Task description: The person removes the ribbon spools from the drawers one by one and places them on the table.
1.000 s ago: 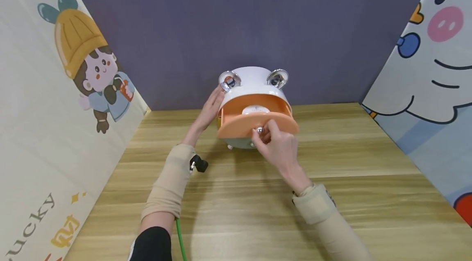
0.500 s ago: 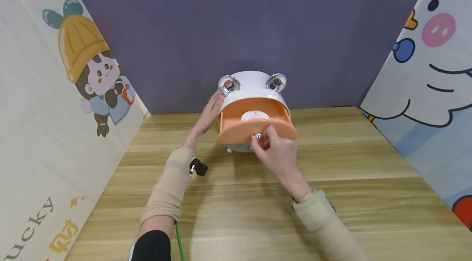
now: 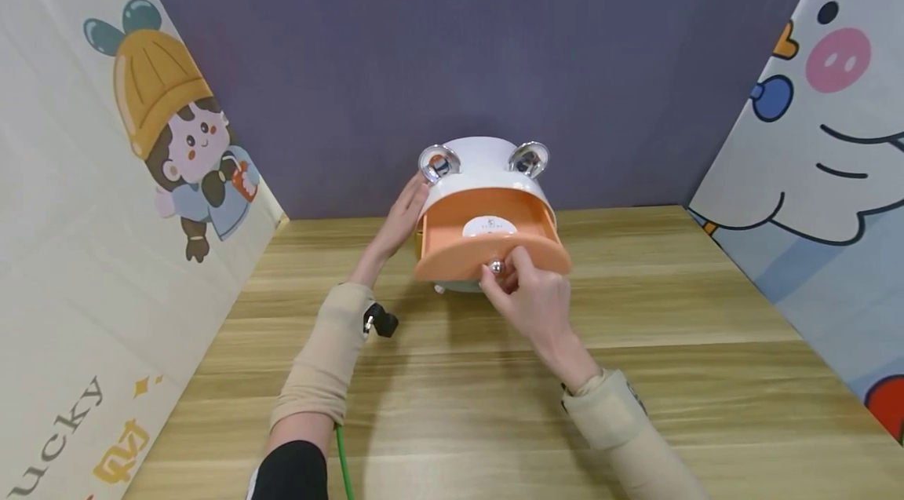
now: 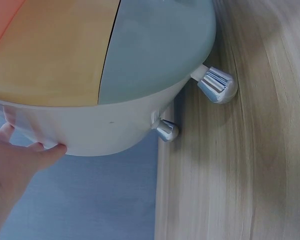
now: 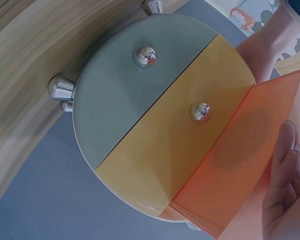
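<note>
A round white cabinet (image 3: 475, 161) with two chrome-rimmed ears stands on the table. Its orange top drawer (image 3: 445, 260) is pulled out, with a white oval label (image 3: 489, 226) visible inside. My right hand (image 3: 538, 302) pinches the drawer's silver knob (image 3: 496, 267) between thumb and fingers. My left hand (image 3: 399, 224) rests against the cabinet's left side; in the left wrist view its extended fingers touch the white shell (image 4: 97, 132). Below the orange drawer, the right wrist view shows a yellow drawer (image 5: 185, 135) and a grey-green drawer (image 5: 130, 95), both closed.
The cabinet stands on short chrome feet (image 4: 217, 86) near the back of the wood-grain table (image 3: 452, 406). Behind it rises a grey-purple wall (image 3: 466, 37). Cartoon-printed panels flank both sides. A green cable (image 3: 344, 461) hangs by the left forearm.
The orange drawer has slid further out toward me with the right hand on its knob, revealing more of its inside. My left hand stays against the cabinet's side.
</note>
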Demonstrator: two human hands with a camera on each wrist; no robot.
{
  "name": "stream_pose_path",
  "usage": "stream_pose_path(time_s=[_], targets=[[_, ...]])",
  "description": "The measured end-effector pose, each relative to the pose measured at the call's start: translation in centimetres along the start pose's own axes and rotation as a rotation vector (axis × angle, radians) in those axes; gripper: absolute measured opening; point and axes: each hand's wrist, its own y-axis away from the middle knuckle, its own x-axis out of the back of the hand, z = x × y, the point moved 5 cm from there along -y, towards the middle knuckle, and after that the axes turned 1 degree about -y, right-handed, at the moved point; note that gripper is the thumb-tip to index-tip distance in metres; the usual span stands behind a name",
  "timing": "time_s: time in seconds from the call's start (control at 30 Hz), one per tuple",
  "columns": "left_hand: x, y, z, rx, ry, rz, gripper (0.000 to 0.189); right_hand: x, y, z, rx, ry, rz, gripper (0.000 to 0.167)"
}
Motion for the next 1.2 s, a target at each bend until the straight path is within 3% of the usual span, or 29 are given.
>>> stream_pose_path(time_s=[0.27, 0.8, 1.2], targets=[[0.1, 1.5, 3.3, 0.012, -0.035, -0.027, 0.054, 0.2, 0.4, 0.0, -0.006, 0.01, -0.008, 0.028], [0.1, 1.5, 3.4, -0.022, -0.016, -0.033, 0.054, 0.3, 0.7, -0.1, -0.008, 0.0, -0.016, 0.025], [0.1, 1.7, 3.3, -0.004, -0.001, -0.043, 0.055, 0.7, 1.1, -0.1, 0.027, 0.037, -0.016, 0.032]])
